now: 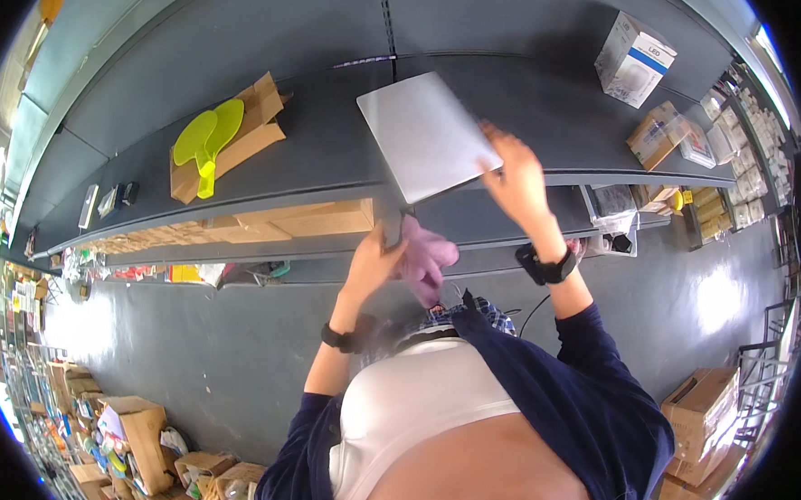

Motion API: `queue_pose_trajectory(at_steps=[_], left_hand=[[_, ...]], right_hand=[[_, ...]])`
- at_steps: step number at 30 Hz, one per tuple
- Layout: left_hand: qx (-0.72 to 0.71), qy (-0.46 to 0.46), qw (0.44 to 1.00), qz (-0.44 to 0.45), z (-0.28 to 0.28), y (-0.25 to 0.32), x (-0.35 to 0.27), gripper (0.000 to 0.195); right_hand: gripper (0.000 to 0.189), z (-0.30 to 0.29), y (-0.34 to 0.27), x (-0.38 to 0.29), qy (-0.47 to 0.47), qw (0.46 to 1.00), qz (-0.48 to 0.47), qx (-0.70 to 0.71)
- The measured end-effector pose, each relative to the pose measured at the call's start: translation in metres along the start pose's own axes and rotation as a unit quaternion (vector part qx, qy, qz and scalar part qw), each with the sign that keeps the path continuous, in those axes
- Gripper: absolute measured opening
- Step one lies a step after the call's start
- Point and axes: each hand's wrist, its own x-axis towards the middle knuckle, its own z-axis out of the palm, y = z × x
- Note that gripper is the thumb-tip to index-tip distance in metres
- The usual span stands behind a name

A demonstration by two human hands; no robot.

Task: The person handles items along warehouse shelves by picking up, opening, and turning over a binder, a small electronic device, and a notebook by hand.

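A closed silver laptop (428, 136) lies tilted at the front edge of the dark grey shelf (327, 138). My right hand (515, 176) is at the laptop's right front corner, fingers on or just over its edge; the blur hides how firmly they touch. In front of the shelf edge, my left hand (377, 254) holds a purple cloth (428, 259), which hangs down in folds. A dark thing beside my left fingers is too blurred to name. Each wrist wears a black band.
To the left, yellow-green paddles (208, 138) rest on an opened cardboard box (252, 139). A white LED lamp box (635, 61) and a small carton (656, 135) stand at the right. Cardboard boxes (317, 219) fill part of the lower shelf. Cartons (701, 414) are stacked on the floor behind.
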Motion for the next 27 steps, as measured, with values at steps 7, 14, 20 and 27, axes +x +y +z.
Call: queue_pose_trajectory(at_steps=[7, 14, 20, 27], left_hand=[[-0.038, -0.141, 0.978, -0.151, -0.036, 0.039, -0.016, 0.031], [-0.014, -0.086, 0.994, -0.073, -0.044, 0.008, -0.033, 0.030], [0.000, -0.003, 0.998, -0.062, -0.037, -0.028, -0.045, 0.031], [0.063, 0.094, 0.988, -0.100, -0.072, 0.006, -0.020, 0.038]], right_hand=[[0.070, 0.044, -0.037, -0.033, -0.154, 0.971, -0.060, -0.175], [0.046, 0.041, -0.024, -0.006, -0.042, 0.983, -0.074, -0.164], [0.026, -0.026, 0.006, 0.006, 0.232, 0.865, 0.335, 0.293], [0.025, 0.005, 0.015, -0.050, 0.233, 0.686, 0.497, 0.477]])
